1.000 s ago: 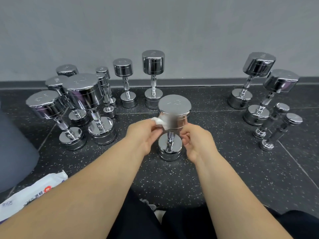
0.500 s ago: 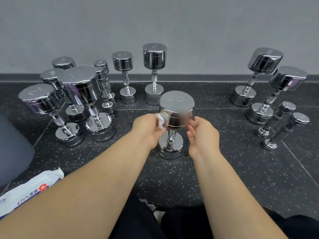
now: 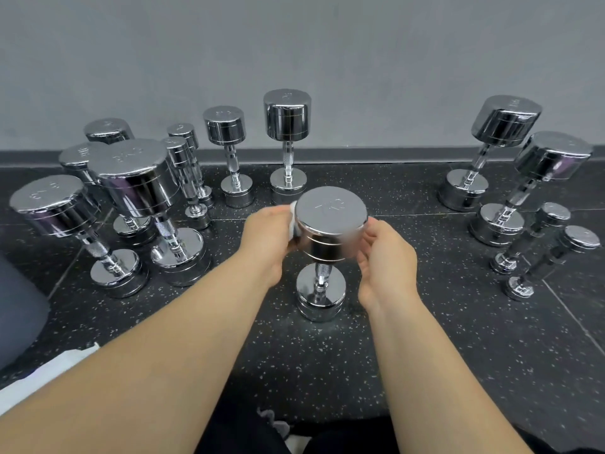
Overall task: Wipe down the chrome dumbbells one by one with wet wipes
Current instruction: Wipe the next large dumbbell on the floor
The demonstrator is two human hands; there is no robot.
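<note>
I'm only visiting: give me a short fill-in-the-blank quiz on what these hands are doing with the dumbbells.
The left hand presses a white ____ against the central dumbbell, at its top head. That dumbbell stands ____ on the floor. The right hand cups its top head from the ____ side.
Missing: wipe; upright; right.

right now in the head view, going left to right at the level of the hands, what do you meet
far-left dumbbell → left hand → wipe → middle dumbbell → right hand → far-right small dumbbell
</note>
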